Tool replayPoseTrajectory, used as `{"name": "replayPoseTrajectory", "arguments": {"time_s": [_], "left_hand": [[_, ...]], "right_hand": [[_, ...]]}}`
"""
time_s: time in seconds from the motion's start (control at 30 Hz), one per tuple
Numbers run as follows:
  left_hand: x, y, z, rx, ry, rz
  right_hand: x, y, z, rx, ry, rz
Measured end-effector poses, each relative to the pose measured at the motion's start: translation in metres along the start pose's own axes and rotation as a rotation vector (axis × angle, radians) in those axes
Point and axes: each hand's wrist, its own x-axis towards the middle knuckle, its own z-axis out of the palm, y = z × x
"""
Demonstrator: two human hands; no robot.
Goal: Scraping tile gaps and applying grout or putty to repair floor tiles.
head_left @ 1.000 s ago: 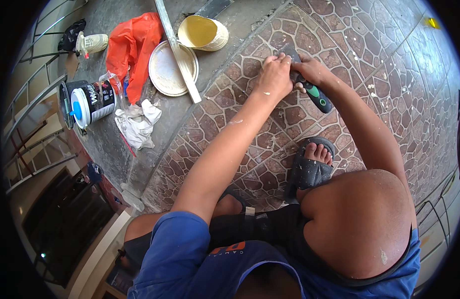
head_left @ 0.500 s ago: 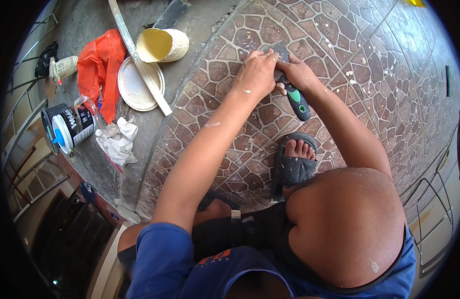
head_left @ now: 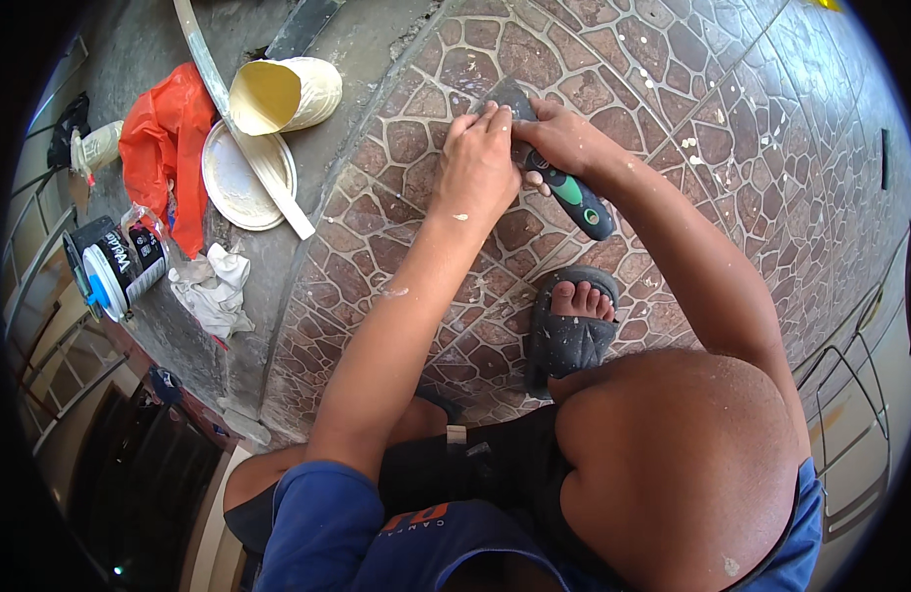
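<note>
A putty knife (head_left: 574, 200) with a black and green handle and a grey metal blade is held low over the stone-patterned floor tiles (head_left: 531, 54). My right hand (head_left: 568, 140) is closed around its upper handle, with fingertips showing beneath. My left hand (head_left: 478, 163) is closed at the blade, its fingers bent over the metal beside my right hand. Part of the blade shows above the fingers; its far edge lies close to the tiles, and I cannot tell whether it touches. Pale specks mark both forearms.
My sandalled foot (head_left: 580, 321) rests below the knife. On the grey concrete at left are a tipped cream bucket (head_left: 317, 94), a round white lid (head_left: 224, 183) under a long wooden strip (head_left: 268, 178), an orange plastic bag (head_left: 164, 148), a white rag (head_left: 214, 294) and a black-and-white tub (head_left: 125, 261).
The view has shifted slightly, so things at left appear farther left. Both hands appear a little farther left and the knife slants more; both keep their hold.
</note>
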Motion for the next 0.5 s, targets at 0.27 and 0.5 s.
{"name": "replayPoseTrajectory", "arguments": {"time_s": [0.27, 0.5], "left_hand": [[0.006, -0.015, -0.012, 0.028, 0.05, 0.046], [0.003, -0.018, -0.013, 0.042, 0.056, 0.006]], "right_hand": [[0.006, -0.019, 0.004, 0.016, -0.05, 0.09], [0.01, -0.017, 0.01, -0.03, -0.054, 0.039]]}}
